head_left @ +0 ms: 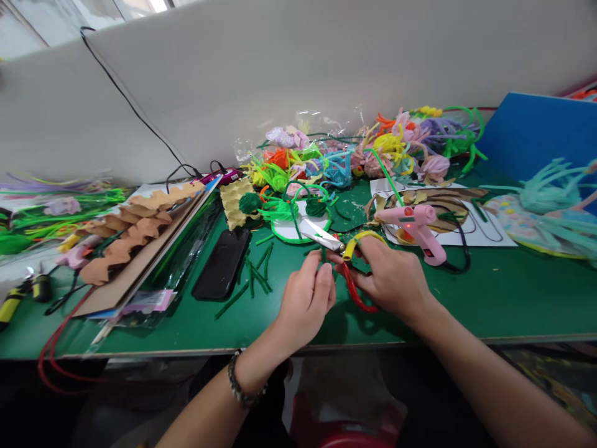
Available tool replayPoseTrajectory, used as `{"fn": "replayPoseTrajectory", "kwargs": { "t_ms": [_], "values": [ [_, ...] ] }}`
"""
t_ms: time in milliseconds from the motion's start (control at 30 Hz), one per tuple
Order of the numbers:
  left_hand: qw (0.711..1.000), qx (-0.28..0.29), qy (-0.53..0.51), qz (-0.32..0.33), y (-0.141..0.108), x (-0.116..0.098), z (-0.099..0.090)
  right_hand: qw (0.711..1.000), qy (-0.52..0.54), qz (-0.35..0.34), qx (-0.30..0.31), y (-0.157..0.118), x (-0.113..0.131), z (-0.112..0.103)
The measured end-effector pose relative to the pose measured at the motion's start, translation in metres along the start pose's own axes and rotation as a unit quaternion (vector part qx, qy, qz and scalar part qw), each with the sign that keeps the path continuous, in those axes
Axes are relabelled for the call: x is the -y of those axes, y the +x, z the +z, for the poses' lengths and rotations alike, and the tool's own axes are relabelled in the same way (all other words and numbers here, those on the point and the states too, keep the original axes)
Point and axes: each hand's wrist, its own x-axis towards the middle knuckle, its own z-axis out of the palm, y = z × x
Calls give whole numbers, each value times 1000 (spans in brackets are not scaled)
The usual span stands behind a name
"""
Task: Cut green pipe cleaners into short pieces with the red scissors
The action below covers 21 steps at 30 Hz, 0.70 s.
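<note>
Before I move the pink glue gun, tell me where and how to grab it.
Probably best by the handle of the pink glue gun, wrapped from your side: it juts toward you at an angle, and the black cable loops off to its right.

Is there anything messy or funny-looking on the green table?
Yes, a little: short dark green pieces lie scattered every which way beside the black phone, near the left hand, instead of in a neat pile. Nothing looks spilled.

A craft workspace is indicated by scissors (336,244), a pink glue gun (411,225) and pliers (13,304) at a green worktop (513,298). Coloured fuzzy stems (392,147) are heaped along the wall (298,68), and jagged-cut cardboard (133,242) is laid at the left.
</note>
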Motion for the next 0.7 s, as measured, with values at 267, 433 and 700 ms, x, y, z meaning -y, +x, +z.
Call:
{"fn": "replayPoseTrajectory", "kwargs": {
  "t_ms": [267,433,700],
  "values": [
    [1000,13,8,12,-1,2,-1,1000,10,-6,9,0,-4,1],
    [999,21,44,5,4,-2,-4,998,54,13,26,1,-5,1],
    [831,50,519,-192,18,6,-49,982,99,148,60,4,-11,6]
  ]
}}
